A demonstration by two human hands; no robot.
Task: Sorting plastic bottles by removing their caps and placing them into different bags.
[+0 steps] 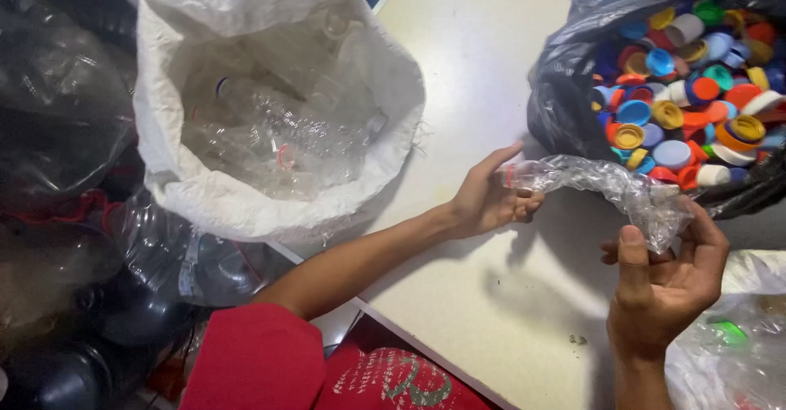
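a red sleeve [262, 361] is seen nearest. a crushed clear bottle [598, 185] is gripped over the tabletop [483, 74], neck in the left hand [490, 201] fingers, base in the right hand [663, 283]. its cap appears already removed; a white sack [205, 189] of bottles and a cap bag [565, 107] are partly filled.

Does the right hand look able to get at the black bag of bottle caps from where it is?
Probably yes. The black bag of caps lies open just beyond the right hand, with nothing between them, but that hand is holding the crushed clear bottle together with the left hand.
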